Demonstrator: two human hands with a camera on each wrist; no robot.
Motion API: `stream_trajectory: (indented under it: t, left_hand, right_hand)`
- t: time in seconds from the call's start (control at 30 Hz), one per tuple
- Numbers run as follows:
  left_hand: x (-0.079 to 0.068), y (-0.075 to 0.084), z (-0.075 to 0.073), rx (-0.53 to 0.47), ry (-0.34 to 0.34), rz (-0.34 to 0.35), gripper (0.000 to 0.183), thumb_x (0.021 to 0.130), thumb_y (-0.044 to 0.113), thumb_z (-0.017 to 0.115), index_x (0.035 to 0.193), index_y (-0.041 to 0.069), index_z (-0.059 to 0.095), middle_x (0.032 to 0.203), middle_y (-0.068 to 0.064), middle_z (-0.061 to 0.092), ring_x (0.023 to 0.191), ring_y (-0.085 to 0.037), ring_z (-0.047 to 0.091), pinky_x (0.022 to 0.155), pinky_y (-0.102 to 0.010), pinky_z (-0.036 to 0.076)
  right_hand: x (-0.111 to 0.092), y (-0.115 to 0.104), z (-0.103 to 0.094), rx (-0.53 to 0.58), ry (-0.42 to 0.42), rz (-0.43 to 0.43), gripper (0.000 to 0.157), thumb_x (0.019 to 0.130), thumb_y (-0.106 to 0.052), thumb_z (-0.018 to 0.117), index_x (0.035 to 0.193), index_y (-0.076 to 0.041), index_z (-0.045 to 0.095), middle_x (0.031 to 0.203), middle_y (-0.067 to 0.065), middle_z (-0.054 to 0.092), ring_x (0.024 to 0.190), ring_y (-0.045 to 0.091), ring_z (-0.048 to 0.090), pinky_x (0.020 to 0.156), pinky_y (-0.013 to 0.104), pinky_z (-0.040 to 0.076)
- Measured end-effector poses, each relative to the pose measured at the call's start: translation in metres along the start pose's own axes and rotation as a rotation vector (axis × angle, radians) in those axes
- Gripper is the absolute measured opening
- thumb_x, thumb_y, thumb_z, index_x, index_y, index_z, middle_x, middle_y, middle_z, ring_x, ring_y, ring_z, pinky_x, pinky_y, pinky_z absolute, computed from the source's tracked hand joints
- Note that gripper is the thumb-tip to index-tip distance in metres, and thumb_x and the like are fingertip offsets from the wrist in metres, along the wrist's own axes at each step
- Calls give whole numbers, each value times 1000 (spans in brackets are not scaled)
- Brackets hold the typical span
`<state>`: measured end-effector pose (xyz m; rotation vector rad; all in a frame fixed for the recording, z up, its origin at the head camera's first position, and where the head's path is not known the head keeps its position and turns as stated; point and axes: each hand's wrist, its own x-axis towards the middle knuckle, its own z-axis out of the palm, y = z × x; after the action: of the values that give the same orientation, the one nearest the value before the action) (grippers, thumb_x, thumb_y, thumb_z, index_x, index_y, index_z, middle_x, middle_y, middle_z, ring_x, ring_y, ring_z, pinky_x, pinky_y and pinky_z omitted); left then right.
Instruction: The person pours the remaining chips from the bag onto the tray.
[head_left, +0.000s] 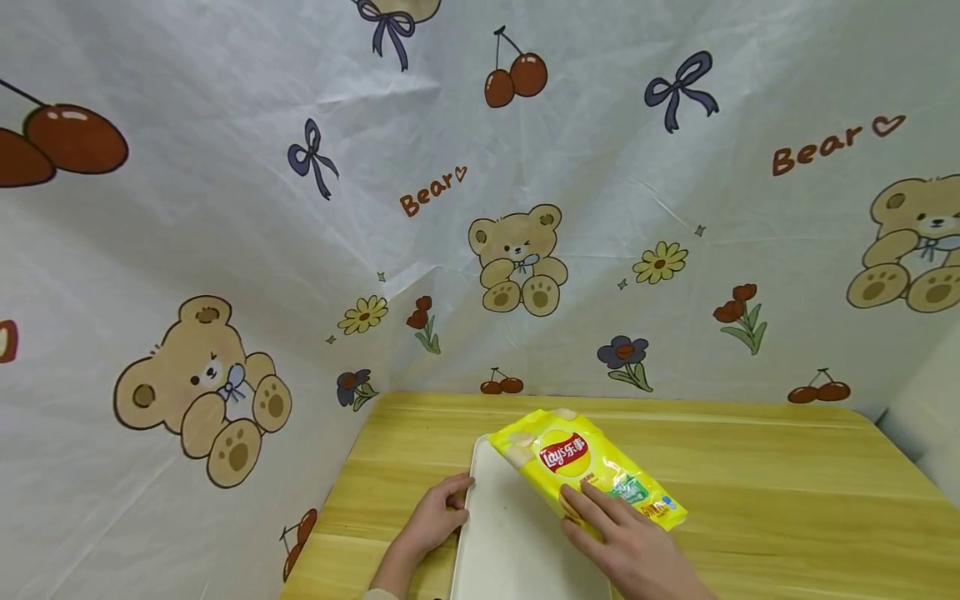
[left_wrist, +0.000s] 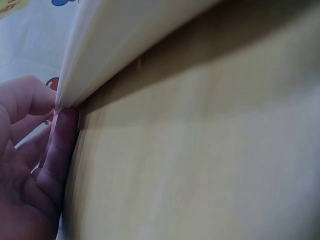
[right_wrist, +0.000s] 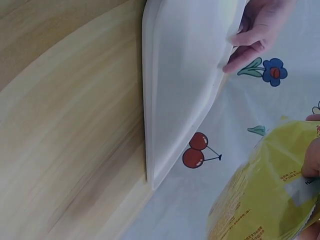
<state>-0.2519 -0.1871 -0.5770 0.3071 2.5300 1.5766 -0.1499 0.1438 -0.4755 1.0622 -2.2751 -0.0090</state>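
Note:
A yellow Lay's chip bag point(head_left: 600, 467) is tilted over the right part of a white tray point(head_left: 498, 533) in the head view. My right hand point(head_left: 637, 546) grips the bag's lower part, fingers on its printed front; the right wrist view shows the thumb against the back of the bag point(right_wrist: 265, 180). At the tray's left rim, my left hand point(head_left: 437, 518) pinches the edge. Seen from the left wrist, a finger or thumb point(left_wrist: 62, 135) lies under the rim. Part of the tray is hidden behind the bag and right hand.
The tray is on a wooden table point(head_left: 787, 475). A pale cloth point(head_left: 600, 167) printed with bears, cherries, bows and flowers hangs behind the table and along its left side. Table surface extends right of the bag.

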Motion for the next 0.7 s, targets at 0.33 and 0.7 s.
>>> stream_trajectory:
  t: [0.33, 0.7]
  left_hand:
    - [-1, -2, -1, -4, -11, 15, 56, 82, -6, 62, 138, 2, 58, 153, -19, 46, 92, -16, 53, 64, -19, 50]
    - [-1, 1, -1, 4, 3, 17, 58, 82, -3, 63, 139, 3, 58, 147, -16, 52, 92, -15, 53, 64, -20, 51]
  right_hand:
    - [1, -8, 2, 21, -6, -7, 71, 81, -84, 46, 127, -33, 66, 149, 0, 54, 127, 23, 58, 83, 38, 59]
    - [1, -14, 1, 49, 12, -12, 57, 85, -76, 53, 123, -36, 67, 149, -3, 53, 125, 20, 60, 79, 34, 60]
